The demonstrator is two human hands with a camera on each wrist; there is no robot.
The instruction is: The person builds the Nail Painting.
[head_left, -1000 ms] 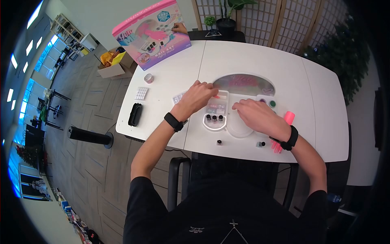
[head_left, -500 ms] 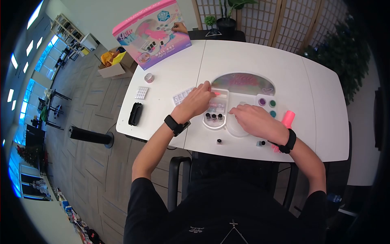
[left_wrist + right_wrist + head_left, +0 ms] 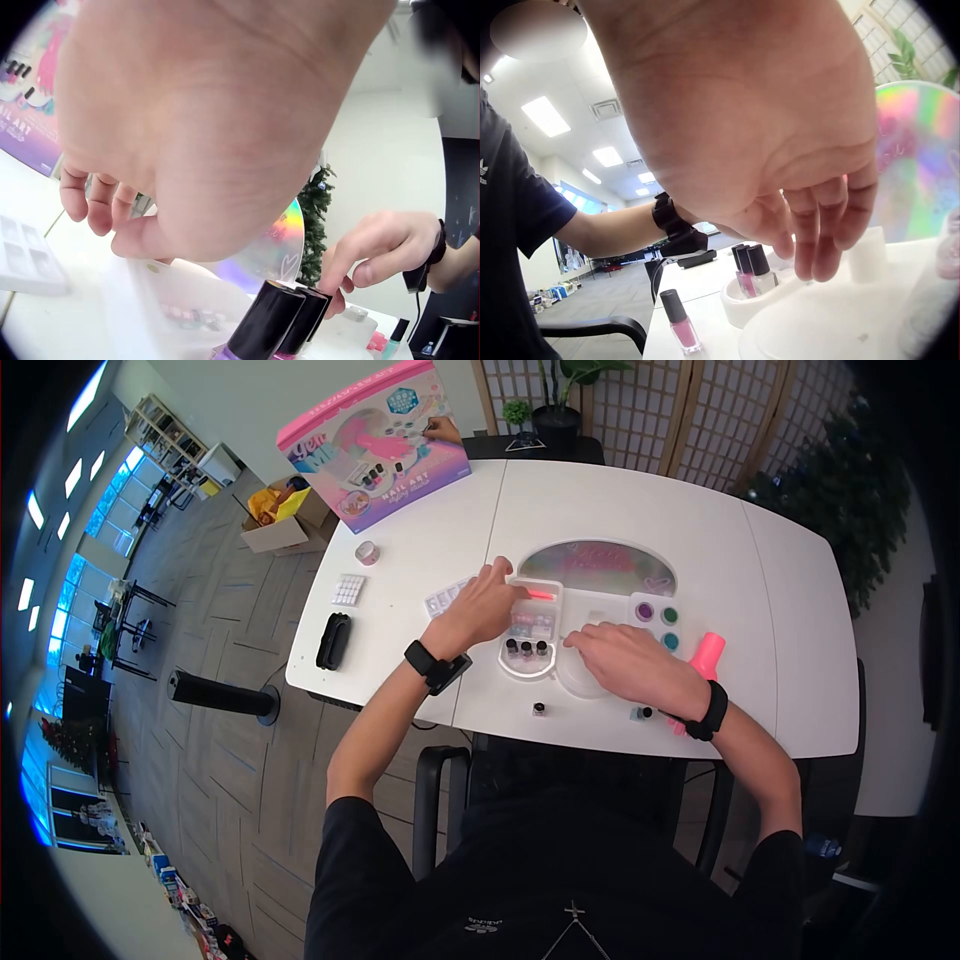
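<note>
My left hand (image 3: 483, 603) hovers at the left side of a white compartment tray (image 3: 528, 671), its fingers loosely bent. In the left wrist view, the thumb (image 3: 139, 238) hangs close over the tray's rim. A bright pink stick (image 3: 541, 596) lies in the tray's far compartment. Several black-capped nail polish bottles (image 3: 527, 647) stand in the front part. My right hand (image 3: 640, 660) is over a round white base (image 3: 802, 337), to the right of the tray. Its relaxed fingers (image 3: 827, 251) point down, with nothing showing between them.
Behind the tray rises an iridescent mirror (image 3: 600, 567). Paint pots (image 3: 669, 616) and a pink plastic hand form (image 3: 709, 653) are on the right. Nail polish bottles (image 3: 539, 710) stand near the front edge. A white palette (image 3: 440, 601), a black case (image 3: 334, 641) and a nail art box (image 3: 375, 445) are leftward.
My left hand has drawn back left from the far compartment, showing more of the pink stick. The right hand has shifted slightly toward me and left.
</note>
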